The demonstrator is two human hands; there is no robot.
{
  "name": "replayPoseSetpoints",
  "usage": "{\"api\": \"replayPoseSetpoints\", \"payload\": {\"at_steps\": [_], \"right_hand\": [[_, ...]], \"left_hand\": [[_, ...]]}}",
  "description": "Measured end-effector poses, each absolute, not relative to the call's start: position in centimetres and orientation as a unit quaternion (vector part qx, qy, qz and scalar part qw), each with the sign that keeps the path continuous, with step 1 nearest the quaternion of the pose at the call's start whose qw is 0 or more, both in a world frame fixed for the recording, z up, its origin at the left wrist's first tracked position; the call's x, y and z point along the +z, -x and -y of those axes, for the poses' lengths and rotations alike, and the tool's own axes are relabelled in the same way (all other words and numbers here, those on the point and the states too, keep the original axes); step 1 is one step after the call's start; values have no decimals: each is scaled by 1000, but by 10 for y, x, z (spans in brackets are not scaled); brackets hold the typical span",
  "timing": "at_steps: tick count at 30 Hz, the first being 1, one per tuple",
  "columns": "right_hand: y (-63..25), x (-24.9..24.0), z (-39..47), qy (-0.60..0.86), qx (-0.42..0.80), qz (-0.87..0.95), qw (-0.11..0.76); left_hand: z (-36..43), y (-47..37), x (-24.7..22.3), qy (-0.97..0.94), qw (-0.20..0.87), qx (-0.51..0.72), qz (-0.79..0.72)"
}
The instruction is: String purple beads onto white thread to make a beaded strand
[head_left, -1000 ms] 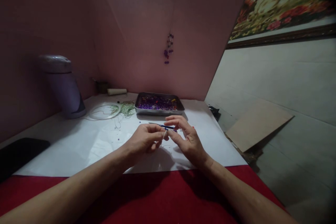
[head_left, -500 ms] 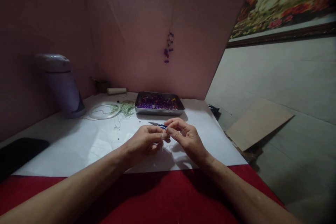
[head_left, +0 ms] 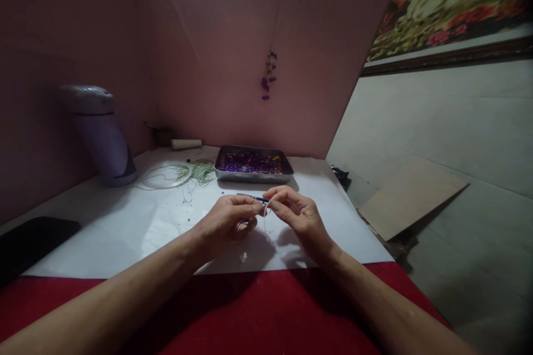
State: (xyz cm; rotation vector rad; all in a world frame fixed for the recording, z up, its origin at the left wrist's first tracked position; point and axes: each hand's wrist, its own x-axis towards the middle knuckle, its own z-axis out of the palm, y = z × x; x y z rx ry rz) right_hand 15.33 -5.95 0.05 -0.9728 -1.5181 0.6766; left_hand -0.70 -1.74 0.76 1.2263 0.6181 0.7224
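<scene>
My left hand (head_left: 225, 222) and my right hand (head_left: 295, 215) meet fingertip to fingertip over a white paper sheet (head_left: 125, 233). Both pinch a thin pale thread (head_left: 265, 216) that hangs down between them. A slim blue tool (head_left: 252, 197) lies just behind the fingers; which hand touches it I cannot tell. Beyond the hands stands a metal tray (head_left: 253, 174) filled with purple beads.
A lilac flask (head_left: 100, 136) stands at the back left beside a thread ring and a green thread tangle (head_left: 200, 171). A thread spool (head_left: 186, 144) lies by the pink board, where a bead strand (head_left: 267, 75) hangs. A dark phone (head_left: 33, 238) lies left. Red cloth (head_left: 258, 310) covers the near table.
The fingertips of both hands have closed together on the thread, and the right hand's fingers have curled in. The thread now hangs lower between the hands.
</scene>
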Motion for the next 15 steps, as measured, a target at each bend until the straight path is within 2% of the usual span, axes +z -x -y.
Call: {"api": "replayPoseSetpoints", "payload": {"at_steps": [5, 9, 15], "right_hand": [[-152, 4, 62, 398, 309, 643, 577], [-153, 3, 62, 381, 321, 671, 550], [-153, 3, 61, 446, 290, 627, 569]], "left_hand": [[14, 7, 7, -555, 685, 352, -316], [10, 7, 8, -559, 685, 349, -312], [14, 8, 10, -564, 695, 325, -306]]}}
